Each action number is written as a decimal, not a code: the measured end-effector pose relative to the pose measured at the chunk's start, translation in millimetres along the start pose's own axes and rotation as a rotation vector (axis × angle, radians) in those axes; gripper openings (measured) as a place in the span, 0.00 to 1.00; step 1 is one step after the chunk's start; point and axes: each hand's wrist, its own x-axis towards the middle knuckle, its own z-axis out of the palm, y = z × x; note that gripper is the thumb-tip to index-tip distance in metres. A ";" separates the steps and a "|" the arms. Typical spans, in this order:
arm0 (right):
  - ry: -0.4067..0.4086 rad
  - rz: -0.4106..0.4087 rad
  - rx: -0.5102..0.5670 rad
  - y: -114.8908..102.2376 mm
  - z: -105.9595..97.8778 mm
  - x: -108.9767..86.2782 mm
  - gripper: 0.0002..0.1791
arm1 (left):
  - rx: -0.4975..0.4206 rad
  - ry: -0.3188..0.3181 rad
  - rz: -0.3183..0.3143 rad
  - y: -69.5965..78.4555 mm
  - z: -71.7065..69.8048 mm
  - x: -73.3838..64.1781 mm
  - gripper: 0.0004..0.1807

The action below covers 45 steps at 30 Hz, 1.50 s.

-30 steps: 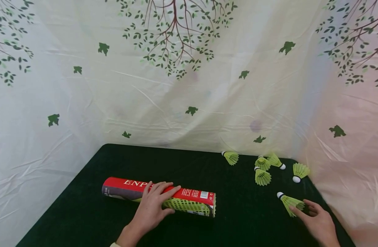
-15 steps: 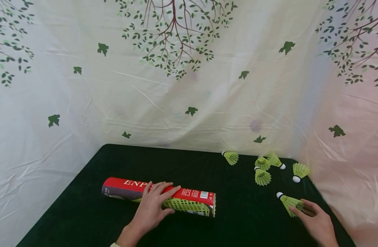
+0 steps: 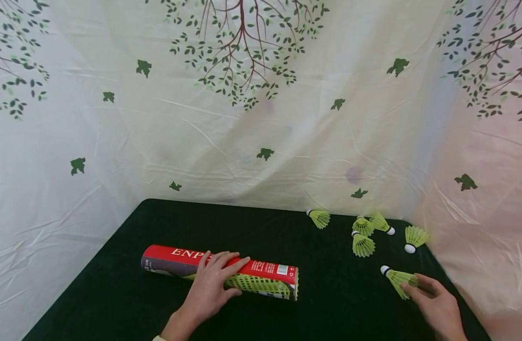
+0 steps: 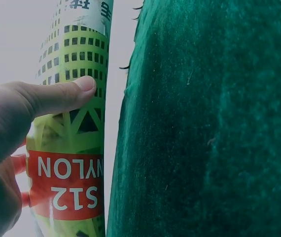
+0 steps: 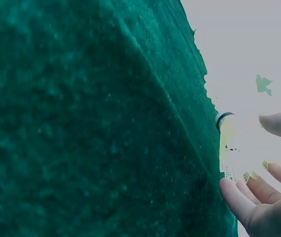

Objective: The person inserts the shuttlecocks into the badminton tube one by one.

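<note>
A red, grey and yellow-green shuttlecock tube (image 3: 269,279) lies on its side on the dark green table. My left hand (image 3: 211,286) grips its middle, fingers over the top and thumb along the near side. In the left wrist view the thumb presses the tube's printed side (image 4: 66,185). At the right, my right hand (image 3: 441,305) holds a yellow shuttlecock (image 3: 397,280) by its skirt, between thumb and fingers, its white cork pointing away to the left. The right wrist view shows this shuttlecock (image 5: 225,131) partly washed out by glare.
Several other yellow shuttlecocks lie at the back right, among them one near the back edge (image 3: 319,219) and one near the right edge (image 3: 415,237). A pale curtain (image 3: 243,166) printed with leaves and branches hangs behind the table (image 3: 226,218).
My right hand's fingers have closed slightly on the shuttlecock, which has shifted a touch to the left. My left hand and the tube have stayed in place.
</note>
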 end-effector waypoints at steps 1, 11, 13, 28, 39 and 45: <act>-0.003 0.001 0.010 -0.2 0.4 -0.2 0.51 | 0.001 0.000 0.000 0.3 0.0 -0.1 0.49; -0.175 -0.030 0.072 -17.2 6.5 -20.9 0.56 | 0.010 -0.004 -0.004 2.2 -1.4 -1.0 0.48; -0.236 -0.037 0.094 -22.7 7.5 -26.4 0.56 | 0.008 -0.006 -0.004 2.3 -1.7 -1.6 0.48; -0.502 -0.119 0.244 -57.0 41.4 -72.2 0.42 | 0.012 0.013 -0.010 3.8 -2.2 -4.7 0.48; -0.712 -0.265 0.289 -79.8 65.3 -94.0 0.37 | 0.007 0.019 -0.008 5.2 -1.3 -6.1 0.49; -0.809 -0.306 0.306 -89.7 79.2 -102.0 0.35 | 0.006 0.018 -0.003 6.2 -0.9 -5.4 0.49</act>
